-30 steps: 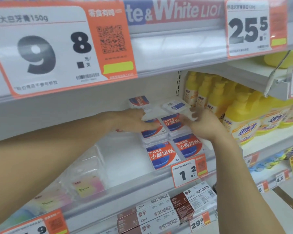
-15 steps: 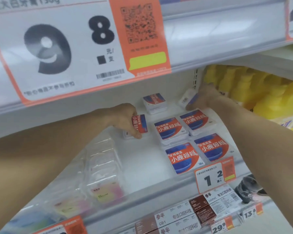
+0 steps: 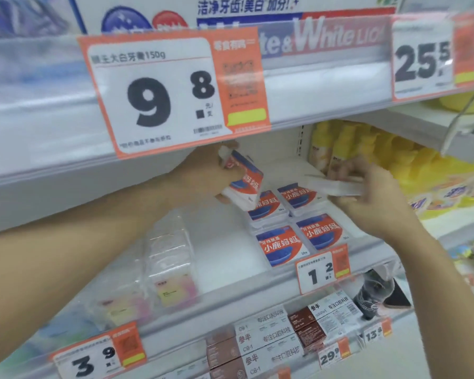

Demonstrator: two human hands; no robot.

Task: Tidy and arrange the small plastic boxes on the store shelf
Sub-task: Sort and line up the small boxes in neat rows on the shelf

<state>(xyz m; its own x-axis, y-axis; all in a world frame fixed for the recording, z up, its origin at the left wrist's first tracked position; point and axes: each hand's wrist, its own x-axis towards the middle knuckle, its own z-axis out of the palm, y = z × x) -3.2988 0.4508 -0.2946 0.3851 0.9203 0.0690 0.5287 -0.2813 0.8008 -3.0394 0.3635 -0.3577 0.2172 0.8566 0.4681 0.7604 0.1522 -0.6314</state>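
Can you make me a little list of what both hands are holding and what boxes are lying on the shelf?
left hand: grips a tilted stack of small boxes, lifted off the shelf
right hand: holds a white box flat, seen edge-on
boxes lying flat: four, red and blue labels up, two rows of two
shelf: white
price tag in front: 1.2
to the right: yellow bottles

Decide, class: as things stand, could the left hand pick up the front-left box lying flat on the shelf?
Probably not yet. The way down to the front-left box looks free, but the left hand already grips tilted boxes, so it has no free fingers.
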